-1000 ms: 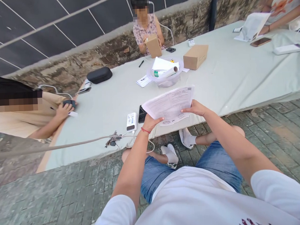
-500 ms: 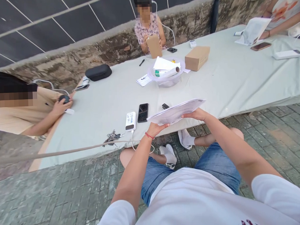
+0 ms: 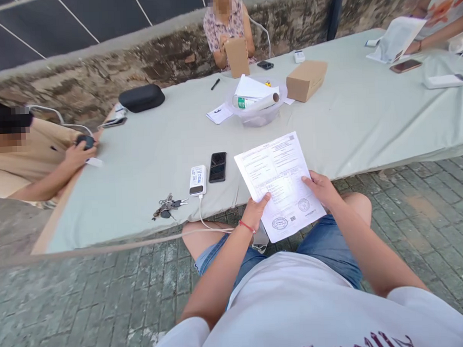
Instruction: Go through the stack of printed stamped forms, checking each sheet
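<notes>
I hold a printed paper sheet point(image 3: 280, 184) with round stamps near its bottom, over my lap at the near edge of the grey-green table point(image 3: 352, 122). My left hand point(image 3: 255, 211), with a red string on the wrist, grips the sheet's lower left edge. My right hand point(image 3: 321, 189) grips its right edge. The sheet faces up toward me. On the table just left of it lie a black phone point(image 3: 218, 167), a white power bank point(image 3: 197, 179) with a cable, and a bunch of keys point(image 3: 166, 205).
A clear bowl point(image 3: 258, 116) with rolled papers, a cardboard box point(image 3: 306, 80) and a black case point(image 3: 141, 97) stand farther back. Three other people sit at the left, far side and right corner; one holds a box point(image 3: 237, 57). A stone wall runs behind the table.
The sheet was tipped nearly edge-on above the table; now it is turned face-up and drawn back toward my lap. Both hands slid lower on it.
</notes>
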`<state>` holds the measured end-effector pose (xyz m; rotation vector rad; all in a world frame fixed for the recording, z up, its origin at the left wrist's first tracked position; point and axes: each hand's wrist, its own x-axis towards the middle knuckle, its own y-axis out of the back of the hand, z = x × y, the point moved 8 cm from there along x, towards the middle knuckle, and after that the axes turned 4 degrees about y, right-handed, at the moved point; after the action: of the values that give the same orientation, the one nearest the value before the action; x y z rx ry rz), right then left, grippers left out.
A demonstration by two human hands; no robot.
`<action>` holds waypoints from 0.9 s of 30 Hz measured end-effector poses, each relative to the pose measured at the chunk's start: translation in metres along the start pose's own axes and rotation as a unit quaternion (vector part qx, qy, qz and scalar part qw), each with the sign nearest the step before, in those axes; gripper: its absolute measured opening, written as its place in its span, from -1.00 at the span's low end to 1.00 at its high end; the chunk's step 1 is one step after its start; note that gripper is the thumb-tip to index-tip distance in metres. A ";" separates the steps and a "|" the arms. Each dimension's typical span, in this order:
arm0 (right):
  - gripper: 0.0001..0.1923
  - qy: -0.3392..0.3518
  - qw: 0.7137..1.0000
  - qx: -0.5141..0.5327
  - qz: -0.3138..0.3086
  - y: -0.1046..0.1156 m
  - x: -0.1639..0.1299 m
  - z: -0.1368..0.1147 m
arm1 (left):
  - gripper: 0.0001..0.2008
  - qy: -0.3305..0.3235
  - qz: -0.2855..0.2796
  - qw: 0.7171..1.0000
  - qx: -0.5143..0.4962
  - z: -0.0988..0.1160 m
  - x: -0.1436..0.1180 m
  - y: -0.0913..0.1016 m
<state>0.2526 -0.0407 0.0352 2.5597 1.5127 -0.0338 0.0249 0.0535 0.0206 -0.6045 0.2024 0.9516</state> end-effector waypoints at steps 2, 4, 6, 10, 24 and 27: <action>-0.55 -0.024 0.996 -0.074 0.037 0.014 -0.022 0.022 | -0.37 0.061 0.017 0.997 -0.042 -0.040 -0.001 0.000; -0.57 -0.044 0.991 -0.118 0.053 0.024 -0.040 0.042 | -0.41 0.092 0.038 0.992 -0.078 -0.072 -0.001 0.003; -0.57 -0.055 0.987 -0.137 0.058 0.029 -0.051 0.056 | -0.48 0.077 0.064 0.991 -0.090 -0.089 0.001 0.009; -0.55 -0.069 0.985 -0.144 0.070 0.029 -0.059 0.074 | -0.60 0.031 0.100 0.993 -0.051 -0.100 0.006 0.022; -0.53 -0.068 0.975 -0.200 0.073 0.024 -0.043 0.097 | -0.58 0.029 0.122 0.991 -0.045 -0.101 0.006 0.028; -0.53 -0.078 0.960 -0.259 0.071 0.020 -0.042 0.094 | -0.58 0.028 0.117 0.993 -0.020 -0.100 0.006 0.026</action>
<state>0.2563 -0.1011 -0.0508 2.1752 1.0961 0.1543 0.0170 0.0123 -0.0743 -0.6544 0.3093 1.1673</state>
